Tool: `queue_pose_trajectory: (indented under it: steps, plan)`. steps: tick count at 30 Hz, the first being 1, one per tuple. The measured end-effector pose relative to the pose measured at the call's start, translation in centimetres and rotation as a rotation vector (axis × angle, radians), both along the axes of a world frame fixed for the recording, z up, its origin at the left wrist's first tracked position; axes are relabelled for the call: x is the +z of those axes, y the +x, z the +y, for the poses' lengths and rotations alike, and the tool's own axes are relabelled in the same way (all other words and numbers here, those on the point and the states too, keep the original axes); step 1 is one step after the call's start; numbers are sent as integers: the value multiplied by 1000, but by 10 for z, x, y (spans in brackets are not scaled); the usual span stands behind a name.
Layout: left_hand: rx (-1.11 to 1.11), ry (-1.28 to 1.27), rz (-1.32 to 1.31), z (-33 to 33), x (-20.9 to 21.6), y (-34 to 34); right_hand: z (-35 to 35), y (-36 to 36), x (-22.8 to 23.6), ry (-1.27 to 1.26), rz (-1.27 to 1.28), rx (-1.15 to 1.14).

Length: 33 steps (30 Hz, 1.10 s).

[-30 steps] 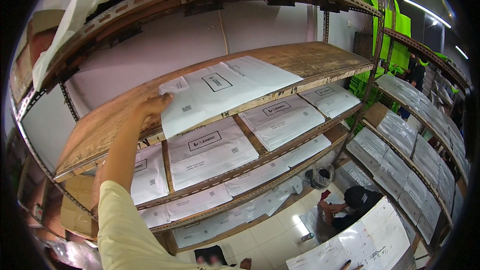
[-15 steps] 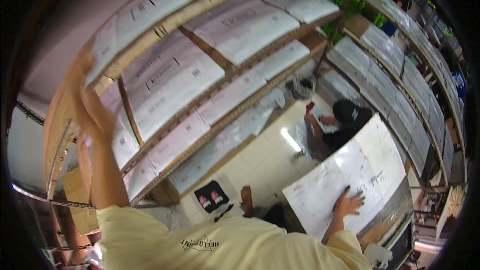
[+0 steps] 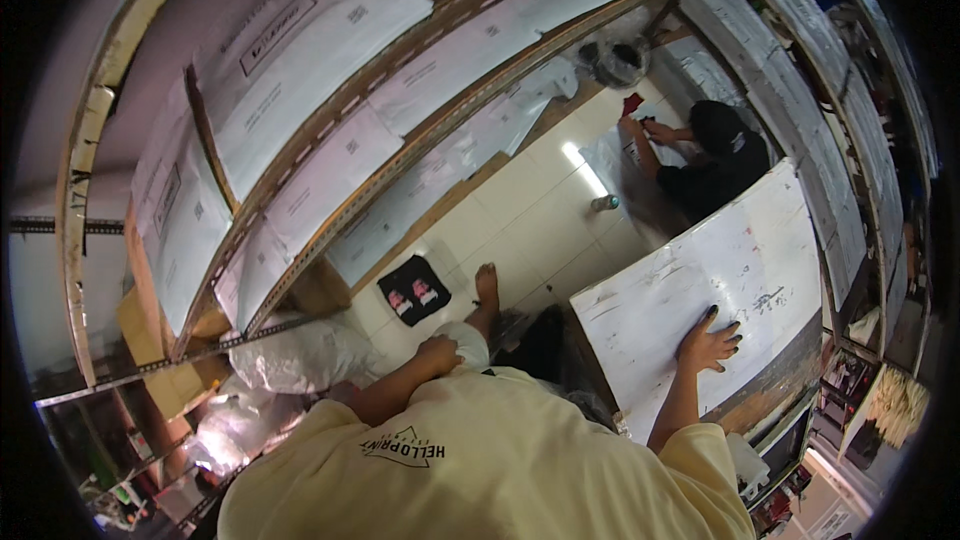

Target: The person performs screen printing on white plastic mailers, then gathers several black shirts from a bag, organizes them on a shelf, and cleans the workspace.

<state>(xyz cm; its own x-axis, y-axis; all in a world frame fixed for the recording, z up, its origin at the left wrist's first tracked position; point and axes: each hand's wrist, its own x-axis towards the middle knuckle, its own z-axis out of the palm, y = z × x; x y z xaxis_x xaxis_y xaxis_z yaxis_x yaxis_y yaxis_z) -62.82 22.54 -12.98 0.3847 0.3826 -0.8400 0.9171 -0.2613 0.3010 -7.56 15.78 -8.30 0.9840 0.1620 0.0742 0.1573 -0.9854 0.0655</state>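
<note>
Right hand point(image 3: 708, 342) rests flat, grip released, on the white table point(image 3: 700, 290). Left hand point(image 3: 438, 353) at the knee; its grip cannot be told, fingers hidden.

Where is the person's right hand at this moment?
In the head view, the right hand lies flat with fingers spread on the white tabletop at lower right, near its front edge, below a person in black crouching on the floor.

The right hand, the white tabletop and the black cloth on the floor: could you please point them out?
right hand point(image 3: 708, 343), head view, on its back.
white tabletop point(image 3: 745, 260), head view, on a bare patch.
black cloth point(image 3: 413, 289), head view, on its middle.
</note>
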Motion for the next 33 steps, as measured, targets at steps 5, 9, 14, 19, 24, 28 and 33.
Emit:
queue_pose_trajectory:
  steps: [5, 9, 14, 19, 24, 28, 33]
  plan:
    - [39, -28, -54, -27, -22, -8, -1, 7, -5, 17, -13, 46]
    - [75, -332, -260, -26, -18, -16, -4, 13, -10, 3, -10, 43]
    - [-100, -439, -194, -33, -8, -8, -16, 22, -23, -8, -76, 50]
    - [58, -236, -587, -75, -57, 54, -19, 29, -27, 1, -69, 61]
    - [21, -571, -637, -146, -113, 147, -17, 28, -28, 38, -62, 42]
    - [-368, -778, -591, -184, -137, 170, -11, 21, -11, 60, -54, 44]
    - [125, -1151, -841, -167, -135, 145, -24, 30, -21, 68, -53, 110]
